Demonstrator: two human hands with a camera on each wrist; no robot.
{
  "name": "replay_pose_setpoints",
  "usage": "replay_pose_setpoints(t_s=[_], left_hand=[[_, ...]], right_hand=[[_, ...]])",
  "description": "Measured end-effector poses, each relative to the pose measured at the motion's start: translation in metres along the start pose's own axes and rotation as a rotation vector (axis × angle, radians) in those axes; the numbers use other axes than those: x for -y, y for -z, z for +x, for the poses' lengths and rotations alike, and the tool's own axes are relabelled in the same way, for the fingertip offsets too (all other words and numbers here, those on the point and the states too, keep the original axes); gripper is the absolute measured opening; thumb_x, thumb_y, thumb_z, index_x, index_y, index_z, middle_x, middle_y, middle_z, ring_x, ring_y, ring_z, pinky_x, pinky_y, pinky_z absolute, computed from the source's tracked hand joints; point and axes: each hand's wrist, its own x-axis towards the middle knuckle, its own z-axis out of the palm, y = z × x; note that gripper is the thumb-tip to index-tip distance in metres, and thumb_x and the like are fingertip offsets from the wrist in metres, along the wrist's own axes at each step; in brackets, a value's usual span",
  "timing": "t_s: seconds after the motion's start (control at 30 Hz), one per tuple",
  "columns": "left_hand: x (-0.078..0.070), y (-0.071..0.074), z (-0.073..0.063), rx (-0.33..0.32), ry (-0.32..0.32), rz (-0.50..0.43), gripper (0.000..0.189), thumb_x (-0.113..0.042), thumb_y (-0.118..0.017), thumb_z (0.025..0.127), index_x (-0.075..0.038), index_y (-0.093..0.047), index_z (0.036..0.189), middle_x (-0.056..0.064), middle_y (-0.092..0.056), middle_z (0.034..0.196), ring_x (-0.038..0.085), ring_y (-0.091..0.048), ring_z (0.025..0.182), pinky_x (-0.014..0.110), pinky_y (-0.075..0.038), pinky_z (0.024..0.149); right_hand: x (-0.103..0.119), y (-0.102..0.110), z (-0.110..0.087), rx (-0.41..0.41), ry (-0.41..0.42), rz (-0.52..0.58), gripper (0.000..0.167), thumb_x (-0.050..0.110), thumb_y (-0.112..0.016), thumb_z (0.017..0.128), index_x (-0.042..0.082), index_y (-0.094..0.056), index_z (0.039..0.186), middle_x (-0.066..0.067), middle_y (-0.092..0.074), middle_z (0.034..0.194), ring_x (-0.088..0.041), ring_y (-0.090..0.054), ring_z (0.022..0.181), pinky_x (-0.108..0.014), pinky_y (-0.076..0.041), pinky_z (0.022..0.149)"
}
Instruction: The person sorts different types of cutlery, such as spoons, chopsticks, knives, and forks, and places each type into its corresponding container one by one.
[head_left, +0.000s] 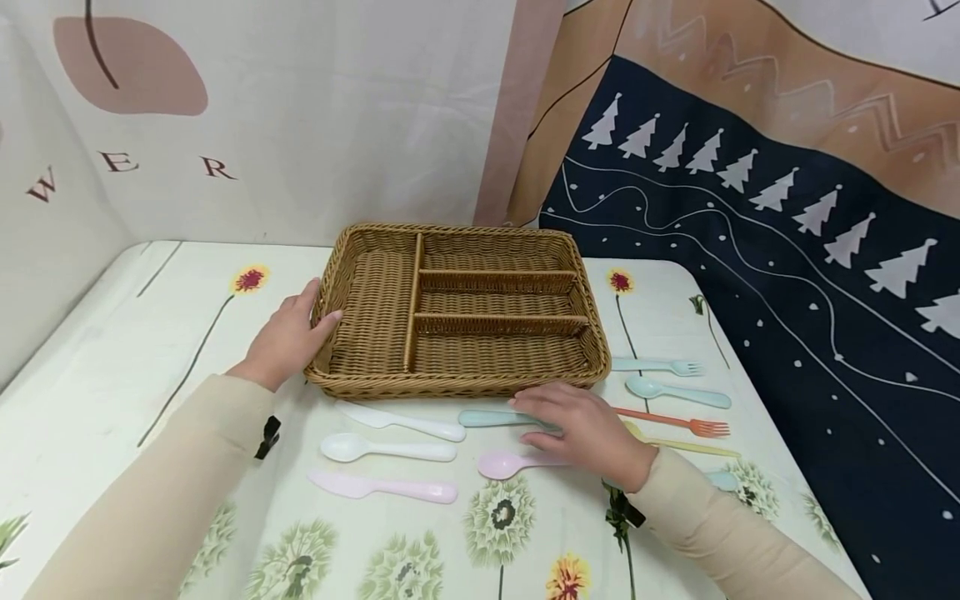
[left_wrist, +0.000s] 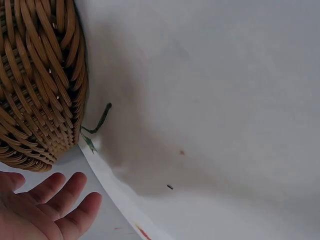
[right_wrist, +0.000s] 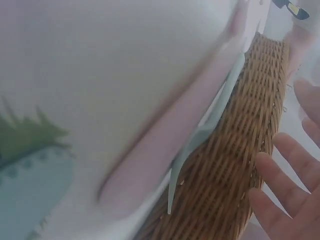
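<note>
A brown wicker basket (head_left: 375, 387) with one long compartment at left and three shorter ones at right stands on the table. My left hand (head_left: 288, 337) is at its left end, thumb over the rim and fingers along the outside. In the left wrist view, those fingers (left_wrist: 82, 212) are loosely spread beside the basket's woven wall (left_wrist: 40, 85). Near the front right corner, my right hand (head_left: 581, 429) reaches over a mint green knife (head_left: 491, 418) and a pink spoon (head_left: 502, 465), hiding parts of both. Its fingers (right_wrist: 285, 175) are spread beside the wicker in the right wrist view.
Left of my right hand lie a white knife (head_left: 405, 422), a white spoon (head_left: 390, 450) and a pink knife (head_left: 382, 487). Beyond it are a blue fork (head_left: 660, 366), a blue spoon (head_left: 682, 392), an orange fork (head_left: 675, 419) and a yellow utensil (head_left: 690, 446). Fabric backdrops (head_left: 360, 125) hang behind.
</note>
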Motion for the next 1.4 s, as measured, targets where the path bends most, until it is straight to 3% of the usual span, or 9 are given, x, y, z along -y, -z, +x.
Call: replay_pose_setpoints(t_s=[0.37,0.57,0.93,1.13,1.4], left_hand=[[0.002,-0.002,0.007,0.069,0.014,0.043,0.071,-0.043,-0.029,0.104,-0.002,0.002,0.154,0.043,-0.023,0.142,0.059,-0.033,0.126,0.068,-0.032,0.1],[0.001,-0.001,0.007,0.09,0.028,0.069,0.068,-0.037,-0.029,0.105,-0.003,0.004,0.154,0.041,-0.021,0.144,0.058,-0.03,0.128,0.067,-0.031,0.101],[-0.002,-0.002,0.008,0.105,0.023,0.056,0.064,-0.028,-0.028,0.106,-0.001,0.008,0.153,0.042,-0.024,0.143,0.056,-0.029,0.13,0.065,-0.031,0.103],[-0.002,-0.004,0.009,0.098,0.03,0.024,0.063,-0.025,-0.028,0.106,-0.001,0.008,0.153,0.042,-0.026,0.142,0.055,-0.03,0.13,0.065,-0.031,0.104],[-0.001,-0.004,0.01,0.108,0.025,-0.039,0.063,-0.024,-0.027,0.106,-0.001,0.011,0.152,0.041,-0.018,0.147,0.055,-0.022,0.135,0.065,-0.025,0.107]], right_hand=[[-0.001,-0.003,0.008,0.189,-0.091,0.048,0.038,0.022,-0.071,0.088,0.014,-0.066,0.125,-0.002,-0.065,0.124,-0.02,-0.061,0.113,-0.038,-0.05,0.094],[-0.003,-0.006,0.013,0.238,-0.101,0.03,0.035,0.017,-0.07,0.088,0.013,-0.067,0.123,-0.004,-0.066,0.121,-0.022,-0.063,0.11,-0.04,-0.051,0.093],[-0.006,-0.017,0.018,0.242,-0.036,-0.112,0.026,0.009,-0.07,0.087,0.014,-0.072,0.113,-0.002,-0.071,0.105,-0.019,-0.067,0.097,-0.035,-0.055,0.084],[-0.006,-0.018,0.018,0.231,-0.022,-0.146,0.025,0.009,-0.07,0.086,0.014,-0.073,0.111,-0.001,-0.071,0.099,-0.017,-0.067,0.091,-0.034,-0.056,0.077],[-0.005,-0.017,0.017,0.225,-0.031,-0.151,0.026,0.008,-0.073,0.084,0.014,-0.074,0.109,0.0,-0.07,0.097,-0.017,-0.067,0.09,-0.033,-0.056,0.075]])
